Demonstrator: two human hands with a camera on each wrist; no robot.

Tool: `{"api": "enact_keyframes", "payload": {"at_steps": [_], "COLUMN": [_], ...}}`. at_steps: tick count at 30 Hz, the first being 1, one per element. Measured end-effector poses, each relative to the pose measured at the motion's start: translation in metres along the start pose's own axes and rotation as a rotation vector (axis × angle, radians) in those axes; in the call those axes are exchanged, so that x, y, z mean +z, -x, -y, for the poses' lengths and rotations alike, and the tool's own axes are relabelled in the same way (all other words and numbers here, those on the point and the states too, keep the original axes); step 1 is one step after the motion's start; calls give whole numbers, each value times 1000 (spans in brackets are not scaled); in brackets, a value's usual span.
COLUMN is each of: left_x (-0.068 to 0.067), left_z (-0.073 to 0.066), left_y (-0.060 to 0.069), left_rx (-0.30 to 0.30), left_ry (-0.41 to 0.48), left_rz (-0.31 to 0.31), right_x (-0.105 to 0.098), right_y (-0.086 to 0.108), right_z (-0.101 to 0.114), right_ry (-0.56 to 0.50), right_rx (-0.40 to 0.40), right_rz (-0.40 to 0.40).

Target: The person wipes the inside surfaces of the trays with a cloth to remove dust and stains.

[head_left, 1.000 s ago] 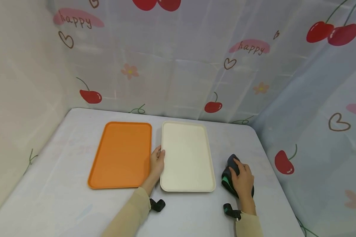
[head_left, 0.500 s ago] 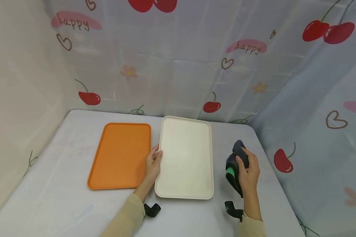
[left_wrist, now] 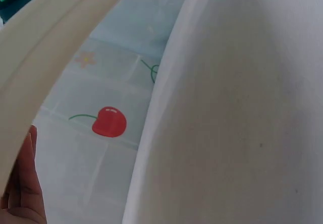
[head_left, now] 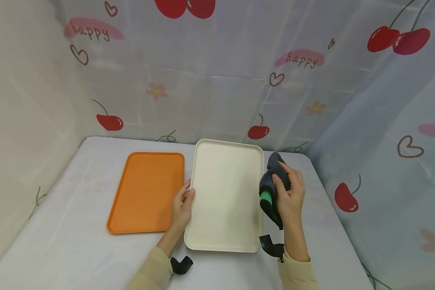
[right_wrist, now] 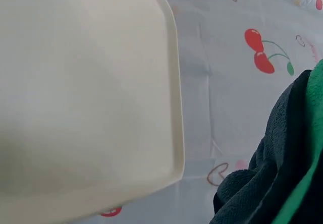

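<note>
In the head view my left hand point(head_left: 182, 207) grips the left edge of a cream tray point(head_left: 224, 197), thumb on the rim. The tray hangs above the table, its underside facing the table in the left wrist view, where fingers point(left_wrist: 28, 178) hold its edge. My right hand point(head_left: 291, 197) pinches a bunched dark grey cloth point(head_left: 271, 183) with a green stripe, held up at the tray's right edge. The right wrist view has the cloth point(right_wrist: 272, 158) beside the cream tray point(right_wrist: 91, 93), a gap between them; the right fingers are hidden there.
An orange tray point(head_left: 148, 193) lies on the white table point(head_left: 76, 249), left of the cream one. Behind and at the sides hangs a printed curtain point(head_left: 210, 100) with cherries and hearts. Black wrist mounts point(head_left: 181, 266) stick out by both sleeves.
The cream tray has risen off the table and come nearer, shifting slightly left with my left hand. My right hand has lifted the cloth and moved it left to the tray's edge.
</note>
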State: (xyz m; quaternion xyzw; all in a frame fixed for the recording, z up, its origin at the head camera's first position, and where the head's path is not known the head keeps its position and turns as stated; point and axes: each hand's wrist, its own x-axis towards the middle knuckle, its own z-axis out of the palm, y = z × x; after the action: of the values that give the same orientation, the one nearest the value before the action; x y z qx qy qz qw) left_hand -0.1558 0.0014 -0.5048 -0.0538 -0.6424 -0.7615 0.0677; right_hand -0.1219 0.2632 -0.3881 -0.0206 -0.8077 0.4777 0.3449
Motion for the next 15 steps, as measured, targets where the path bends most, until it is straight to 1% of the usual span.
{"api": "enact_keyframes", "payload": {"at_steps": [2,7,11,15], "left_x": [-1,-1,1,4], "left_z": [-3,-7,-10,-16], "left_y": [2,8,12,16], "left_rx": [27,65,84,91], "left_ry": [3,-2,-32,-29], "left_rz": [1,-3,-19,-30], "right_x": [6,18,27,35], "right_y": [-3,-10,-15,-18], "right_z": [5,15,20,23], "right_ry": [12,38,82,144], "right_rx": [10,57,88,107], "right_rz": [-2,13,32,26]}}
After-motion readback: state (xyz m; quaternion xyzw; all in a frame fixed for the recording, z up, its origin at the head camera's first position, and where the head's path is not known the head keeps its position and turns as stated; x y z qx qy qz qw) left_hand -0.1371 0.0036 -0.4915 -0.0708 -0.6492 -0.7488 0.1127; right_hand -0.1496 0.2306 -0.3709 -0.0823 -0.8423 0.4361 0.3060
